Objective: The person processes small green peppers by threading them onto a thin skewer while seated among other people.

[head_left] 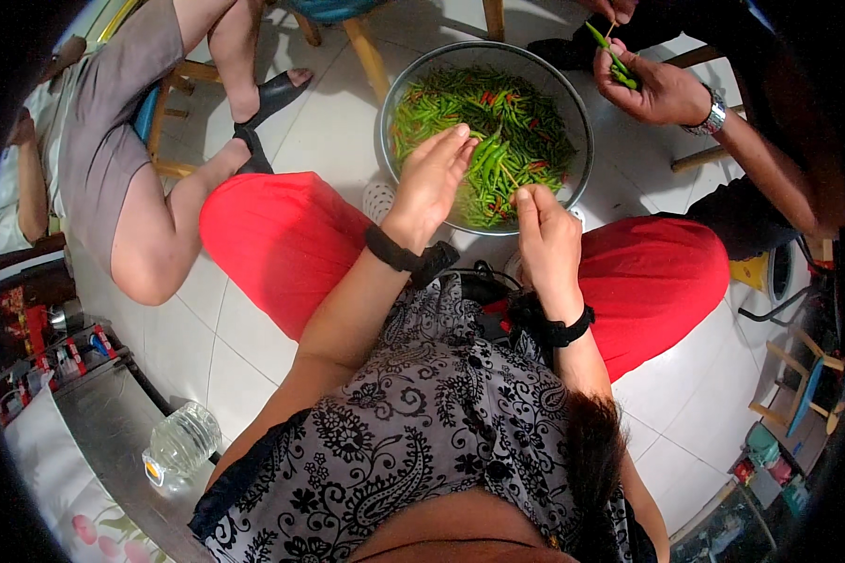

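While the left hand (430, 183) holds bunched green chilies (490, 161) above the round gray basin (577, 111), the right hand (549, 235) pinches over the basin's near rim, apparently on a thin stick (510, 175). Risk: stick slips, pricks left hand; or left grip loosens, chilies drop into basin.

Bright tiled floor (662, 464), soft shadows, fisheye-bent edges, 4 black corners.
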`<state>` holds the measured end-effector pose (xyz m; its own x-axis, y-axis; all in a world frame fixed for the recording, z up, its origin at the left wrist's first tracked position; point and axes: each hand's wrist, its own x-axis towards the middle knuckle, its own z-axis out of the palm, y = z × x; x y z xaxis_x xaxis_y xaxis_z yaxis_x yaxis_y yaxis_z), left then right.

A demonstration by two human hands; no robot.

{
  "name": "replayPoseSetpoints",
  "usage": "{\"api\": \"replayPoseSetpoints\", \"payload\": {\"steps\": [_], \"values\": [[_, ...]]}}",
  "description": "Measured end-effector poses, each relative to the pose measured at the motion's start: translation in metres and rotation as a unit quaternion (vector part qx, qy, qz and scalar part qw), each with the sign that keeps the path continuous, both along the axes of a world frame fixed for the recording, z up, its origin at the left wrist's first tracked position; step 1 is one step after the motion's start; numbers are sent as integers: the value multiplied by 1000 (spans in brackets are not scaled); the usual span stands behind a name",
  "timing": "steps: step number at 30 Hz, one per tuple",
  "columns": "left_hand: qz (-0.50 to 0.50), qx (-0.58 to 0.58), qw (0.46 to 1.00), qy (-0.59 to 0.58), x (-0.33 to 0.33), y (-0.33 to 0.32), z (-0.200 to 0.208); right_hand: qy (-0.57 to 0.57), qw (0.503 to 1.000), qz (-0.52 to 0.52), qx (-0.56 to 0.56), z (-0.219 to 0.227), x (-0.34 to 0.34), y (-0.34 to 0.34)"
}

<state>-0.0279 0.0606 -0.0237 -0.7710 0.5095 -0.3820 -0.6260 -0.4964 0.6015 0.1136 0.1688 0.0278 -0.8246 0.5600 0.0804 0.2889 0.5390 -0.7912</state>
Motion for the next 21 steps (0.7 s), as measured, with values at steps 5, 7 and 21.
{"api": "replayPoseSetpoints", "payload": {"steps": [5,7,21], "values": [[3,-3,1000,17,2,0,-1,-5,1000,-3,-6,-1,0,1],[1,-11,1000,23,2,1,-1,-7,1000,-5,-6,-2,1,1],[29,-193,955,225,10,4,19,-18,1000,-1,-3,3,1,4]]}}
